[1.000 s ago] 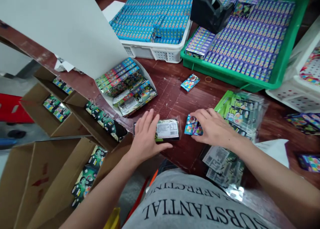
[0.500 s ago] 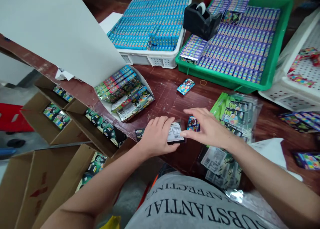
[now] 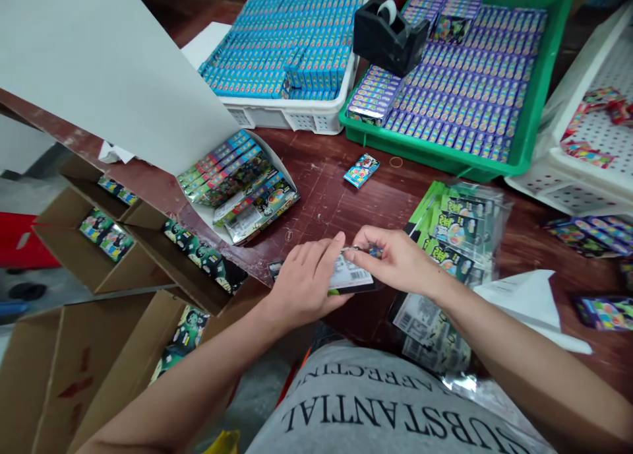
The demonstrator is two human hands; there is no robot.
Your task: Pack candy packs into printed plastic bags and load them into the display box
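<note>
Plastic packet (image 3: 353, 275) lies by the tabletop's (image 3: 321, 206) near edge; left hand (image 3: 304, 277) holds it, fingers close together; right hand (image 3: 395, 259) pinches its far edge, fingers narrow.

We look from one head-worn camera, facing forward and down over the bench (image 3: 324, 193), near enough that the grey shirt (image 3: 368, 388) rises between five and six o'clock and the left hand (image 3: 304, 276) and right hand (image 3: 398, 259) sit centrally. Farther off, we take in a green tray (image 3: 554, 61) toward two o'clock.
</note>
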